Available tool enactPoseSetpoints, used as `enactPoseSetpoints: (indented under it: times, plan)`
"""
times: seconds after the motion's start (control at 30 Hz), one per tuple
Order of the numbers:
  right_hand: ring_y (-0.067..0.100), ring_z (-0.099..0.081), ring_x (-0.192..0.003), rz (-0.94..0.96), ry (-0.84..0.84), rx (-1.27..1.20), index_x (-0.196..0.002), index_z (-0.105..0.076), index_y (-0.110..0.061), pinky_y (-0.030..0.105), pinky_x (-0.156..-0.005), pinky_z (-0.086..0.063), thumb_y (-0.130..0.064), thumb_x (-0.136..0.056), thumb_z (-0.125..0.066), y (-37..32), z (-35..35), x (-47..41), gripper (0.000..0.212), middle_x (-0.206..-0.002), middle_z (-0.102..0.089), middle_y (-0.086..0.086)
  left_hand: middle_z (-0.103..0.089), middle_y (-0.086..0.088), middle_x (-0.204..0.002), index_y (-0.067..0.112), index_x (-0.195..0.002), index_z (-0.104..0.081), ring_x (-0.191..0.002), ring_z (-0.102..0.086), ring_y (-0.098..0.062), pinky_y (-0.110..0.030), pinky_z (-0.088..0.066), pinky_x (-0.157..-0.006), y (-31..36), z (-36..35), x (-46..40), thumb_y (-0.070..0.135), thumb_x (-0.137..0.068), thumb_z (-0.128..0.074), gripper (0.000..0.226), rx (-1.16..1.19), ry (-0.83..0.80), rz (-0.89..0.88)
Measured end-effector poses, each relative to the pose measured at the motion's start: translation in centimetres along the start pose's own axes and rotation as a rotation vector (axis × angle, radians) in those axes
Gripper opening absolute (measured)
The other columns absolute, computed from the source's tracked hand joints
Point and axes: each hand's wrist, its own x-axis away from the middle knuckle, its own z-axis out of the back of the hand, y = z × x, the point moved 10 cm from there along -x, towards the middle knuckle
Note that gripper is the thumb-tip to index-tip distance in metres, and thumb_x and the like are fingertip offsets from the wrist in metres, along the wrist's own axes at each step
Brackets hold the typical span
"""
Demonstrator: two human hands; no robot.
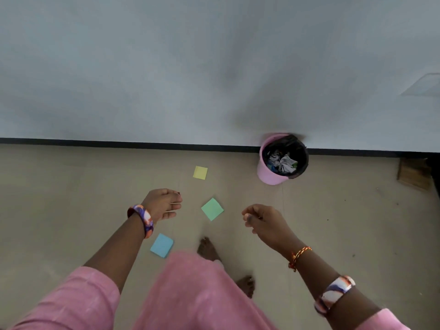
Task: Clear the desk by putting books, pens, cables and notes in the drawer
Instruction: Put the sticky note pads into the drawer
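Three square paper notes are observed lying flat on the beige floor, well apart from one another: a yellow note (200,172) farthest from the person, a green note (212,209) set cornerwise between the two hands, and a blue note (162,245) nearest the person, just beside the left forearm as seen from the head view. The left hand (163,206) is held above the floor, palm turned inward, with its fingers (175,204) extended and only loosely bent; nothing is seen to be held in it. The right hand (264,221) is likewise held above the floor, its fingers curled loosely inward toward the thumb; whether anything small is pinched there cannot be told, as the fingertips are blurred. Neither hand is touching any note. A patterned bangle (144,220) is worn on the left wrist, a second bangle (334,294) on the right forearm, and a red and yellow thread (298,256) on the right wrist. Pink sleeves and a pink garment (197,291) are noted, with two bare feet (209,250) on the floor. A pink bin (269,172) with a black liner, containing crumpled paper, stands against the pale wall (166,67) above a dark skirting strip.
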Motion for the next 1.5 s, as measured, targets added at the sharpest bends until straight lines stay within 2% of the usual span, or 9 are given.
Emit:
enactPoseSetpoints:
  times: [0.47,0.67,0.9,0.97,1.03,1.13,1.27,1.4,1.5]
  plan:
    - [0.027,-0.067,-0.085,-0.316,-0.245,0.011,-0.085,-0.064,-0.022,0.045,-0.084,-0.054,-0.010,-0.086,-0.059,8.8,-19.3,-18.7,0.013,-0.080,-0.069,0.004,-0.050,-0.012,-0.103,0.008,-0.084,-0.054,-0.079,-0.051,-0.022,-0.032,-0.042,-0.066,-24.2,10.1,-21.3,0.014,-0.092,-0.053,0.010,0.125,0.223,0.557]
    - [0.020,-0.061,-0.091,-0.351,-0.330,0.247,-0.109,-0.060,-0.012,0.025,-0.081,-0.045,-0.009,-0.079,-0.068,21.9,-25.4,-29.9,0.032,-0.103,-0.063,0.008,-0.048,-0.009,-0.128,0.006,-0.131,-0.044,-0.104,-0.051,-0.024,-0.035,-0.049,-0.076,-38.7,9.2,-30.2,0.048,-0.080,-0.065,0.070,0.132,0.371,0.704]
    - [0.037,-0.041,-0.126,-0.525,-0.031,0.389,-0.137,-0.027,-0.004,0.037,-0.099,-0.036,-0.026,-0.079,-0.072,32.2,-27.7,-40.7,0.077,-0.139,-0.036,0.022,-0.041,-0.004,-0.144,0.019,-0.141,-0.032,-0.119,-0.050,-0.032,-0.050,-0.045,-0.087,-49.0,10.0,-38.1,0.065,-0.081,-0.049,0.077,0.322,0.629,0.816]
    - [0.038,-0.041,-0.124,-0.580,0.032,0.367,-0.139,-0.018,-0.006,0.037,-0.092,-0.039,-0.025,-0.078,-0.073,33.9,-28.1,-41.4,0.084,-0.140,-0.028,0.022,-0.057,-0.009,-0.127,0.019,-0.130,-0.046,-0.104,-0.059,-0.037,-0.052,-0.046,-0.084,-49.6,9.6,-42.4,0.047,-0.089,-0.046,0.049,0.412,0.601,0.587]
    - [0.037,-0.042,-0.122,-0.546,0.064,0.374,-0.141,-0.012,-0.006,0.036,-0.091,-0.040,-0.020,-0.079,-0.071,35.0,-28.6,-41.9,0.086,-0.141,-0.025,0.020,-0.066,-0.011,-0.094,0.016,-0.102,-0.060,-0.075,-0.063,-0.035,-0.040,-0.049,-0.069,-49.3,3.3,-43.0,0.026,-0.085,-0.044,0.026,0.086,0.653,0.313]
    - [0.035,-0.049,-0.119,-0.478,0.081,0.419,-0.132,-0.034,-0.007,0.040,-0.099,-0.038,-0.018,-0.080,-0.070,35.9,-28.8,-42.4,0.064,-0.132,-0.048,0.017,-0.066,-0.007,-0.085,0.018,-0.091,-0.063,-0.067,-0.060,-0.030,-0.035,-0.048,-0.064,-48.8,-2.3,-42.5,0.025,-0.080,-0.042,0.025,-0.141,0.602,0.321]
    - [0.031,-0.062,-0.102,-0.322,-0.051,0.478,-0.089,-0.070,-0.014,0.034,-0.087,-0.046,-0.016,-0.077,-0.070,34.5,-29.6,-44.2,0.012,-0.103,-0.069,0.013,-0.066,-0.010,-0.085,0.018,-0.095,-0.045,-0.065,-0.060,-0.032,-0.037,-0.048,-0.061,-48.2,-1.4,-43.3,0.020,-0.079,-0.043,0.017,-0.038,0.575,0.244]
    - [0.023,-0.060,-0.086,-0.182,-0.029,0.351,-0.086,-0.070,-0.005,0.033,-0.084,-0.046,-0.012,-0.081,-0.064,30.1,-29.3,-48.9,0.011,-0.095,-0.069,0.019,-0.065,-0.010,-0.093,0.018,-0.101,-0.047,-0.074,-0.059,-0.032,-0.040,-0.047,-0.067,-48.7,-1.4,-44.2,0.024,-0.072,-0.064,0.034,0.111,0.517,0.250]
    - [0.023,-0.057,-0.081,-0.044,0.090,0.310,-0.082,-0.064,-0.012,0.036,-0.082,-0.047,-0.009,-0.077,-0.061,26.0,-27.6,-53.5,0.006,-0.094,-0.068,0.018,-0.068,0.002,-0.075,0.015,-0.093,-0.062,-0.070,-0.058,-0.022,-0.043,-0.052,-0.080,-38.0,3.1,-49.9,0.021,-0.076,-0.070,0.020,0.160,0.474,0.175]
